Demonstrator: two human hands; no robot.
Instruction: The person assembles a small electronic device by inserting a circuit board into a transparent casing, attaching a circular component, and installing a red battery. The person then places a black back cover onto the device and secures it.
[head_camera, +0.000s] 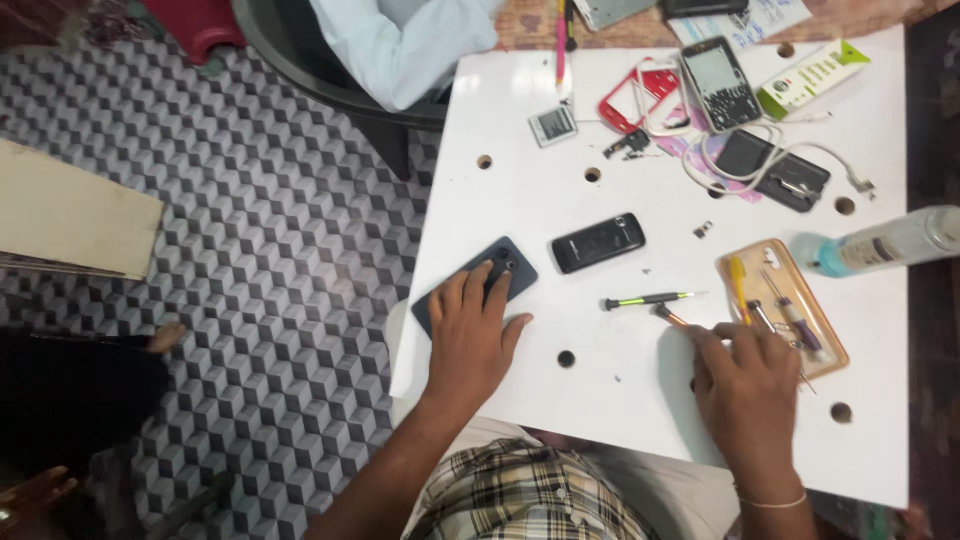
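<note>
L hand (475, 335) flat on dark phone (505, 268) at white surface (520, 200) edge, fingers spread w/ nothing held. Green screwdriver (645, 299) lies mid-surface. R hand (745, 375) – fingers pinch an orange-handled tool (672, 317) beside tool tray (830, 345).

I see a dark blue phone (478, 282) lying face down and slanted at the near left edge of the white worktop (620, 400), an orange-tipped screwdriver (672, 317) flat, just left of the tan tool tray (835, 345)
</note>
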